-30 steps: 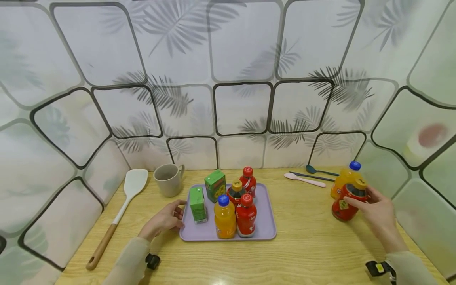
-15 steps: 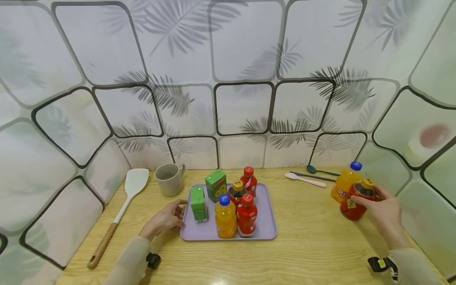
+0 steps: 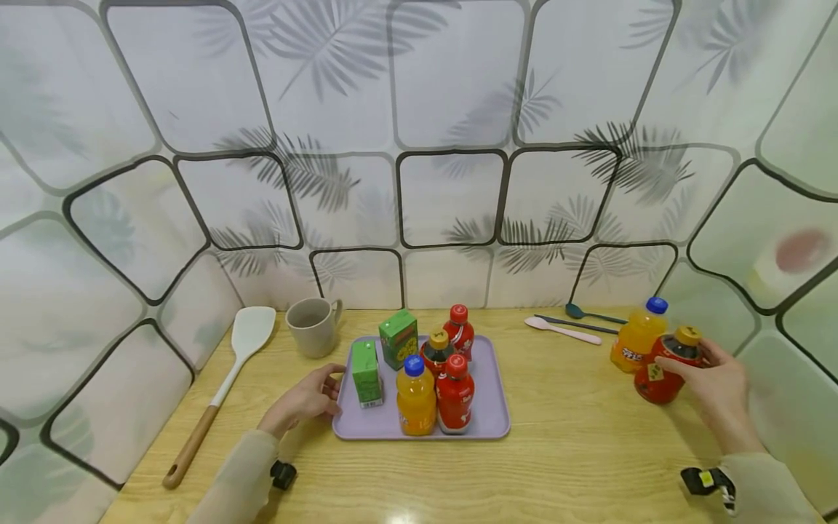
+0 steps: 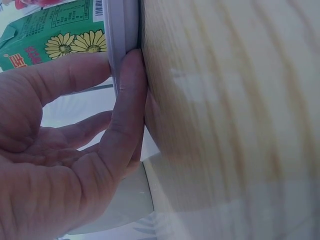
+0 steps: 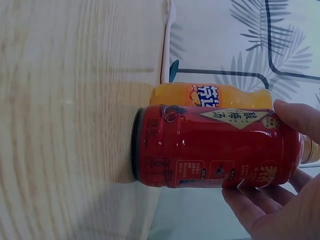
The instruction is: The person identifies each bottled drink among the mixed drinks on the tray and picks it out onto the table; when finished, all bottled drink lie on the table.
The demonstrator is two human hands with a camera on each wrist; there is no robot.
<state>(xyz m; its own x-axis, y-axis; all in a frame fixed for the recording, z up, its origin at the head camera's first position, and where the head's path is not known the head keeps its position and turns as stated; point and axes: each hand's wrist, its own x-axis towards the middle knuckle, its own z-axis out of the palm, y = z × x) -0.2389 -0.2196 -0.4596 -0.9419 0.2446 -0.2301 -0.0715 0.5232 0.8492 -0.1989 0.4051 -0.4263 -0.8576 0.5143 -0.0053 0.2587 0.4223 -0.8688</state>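
The right hand [image 3: 723, 378] has its thumb and fingers wrapped around the top part of a round, shiny red plastic bottle [image 5: 215, 150] with a yellow cap. The bottle stands up straight at the right side of the pale wooden table [image 3: 556, 451]; I cannot tell if its bottom touches the wood. Just beside it, a little further back, is an orange drink bottle [image 3: 636, 340] with a blue cap. Past that, near the wall, lie a pink spoon [image 3: 566, 332], a thin dark stick [image 3: 576, 324] and a dark green spoon [image 3: 574, 311]. The left hand [image 3: 306, 397] holds the left edge of a flat purple tray [image 3: 484, 407] with bent fingers. Two green boxes, the near one [image 3: 366, 382] and the far one [image 3: 398, 342], stand on the tray's left part. To their right on the tray stand another orange bottle [image 3: 416, 407], a dark red bottle [image 3: 436, 356] with a yellow cap, and two bright red bottles [image 3: 455, 402] with red caps. Behind the left hand is a grey mug [image 3: 313, 331], and further left lies a long white spatula [image 3: 229, 376] with a brown wooden handle.
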